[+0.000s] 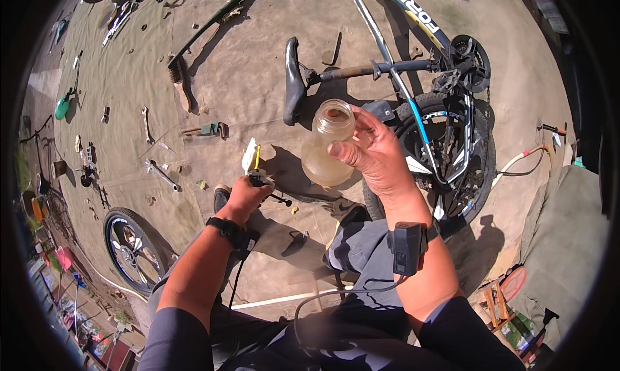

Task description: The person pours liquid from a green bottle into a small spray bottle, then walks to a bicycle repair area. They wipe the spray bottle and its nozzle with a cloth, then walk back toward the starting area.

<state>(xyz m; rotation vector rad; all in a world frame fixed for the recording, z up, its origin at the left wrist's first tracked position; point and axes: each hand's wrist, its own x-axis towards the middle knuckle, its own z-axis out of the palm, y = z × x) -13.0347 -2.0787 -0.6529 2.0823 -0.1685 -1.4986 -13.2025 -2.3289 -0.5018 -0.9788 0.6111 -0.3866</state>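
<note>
My right hand (378, 154) is closed round the side of a clear glass jar (328, 152), thumb toward me. The jar has an uncapped threaded neck and cloudy yellowish contents low in its body. To its left, my left hand (242, 195) is closed on a small dark metal part (259, 177) with a thin black rod sticking out to the right. A crumpled white piece (250, 154) and a narrow yellow strip (258, 156) rise above those fingers; whether they are joined to the part I cannot tell. The two hands are apart, over the ground cloth.
A bicycle frame (397, 80) lies at the right with its saddle (294, 83) and rear wheel (445, 158). A loose wheel (134, 251) is at the lower left. Wrenches (163, 175), a wooden-handled wire brush (181, 86) and a green clamp-like tool (205, 131) lie on the cloth.
</note>
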